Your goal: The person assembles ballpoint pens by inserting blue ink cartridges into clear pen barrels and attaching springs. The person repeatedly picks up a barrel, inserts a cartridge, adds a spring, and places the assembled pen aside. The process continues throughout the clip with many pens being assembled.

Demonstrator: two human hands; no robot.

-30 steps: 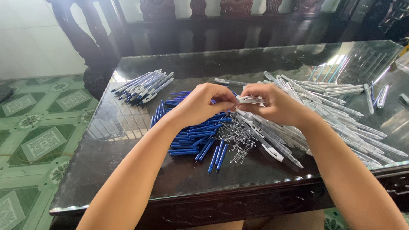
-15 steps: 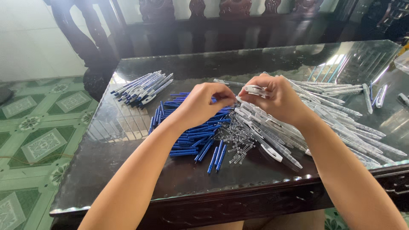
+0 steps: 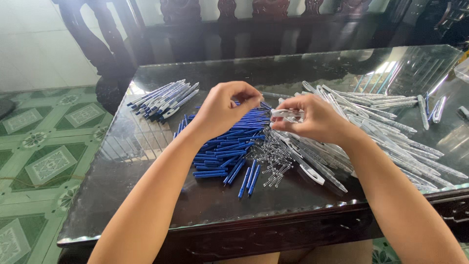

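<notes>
Head view: left hand (image 3: 222, 110) pinched narrow above the heap of blue pen parts (image 3: 227, 149); whether anything sits between the fingertips cannot be told. Right hand (image 3: 312, 117) closed on a clear pen barrel (image 3: 287, 114), held level just right of the left fingertips. Small metal springs (image 3: 271, 156) piled near, between the blue heap and the spread of clear barrels (image 3: 386, 132) to the right. Finished pens (image 3: 163, 98) bundled far left on the glass table (image 3: 146, 205). Likely risks: springs snagging together, rolling off the near edge, or slipping from so tight a pinch.
</notes>
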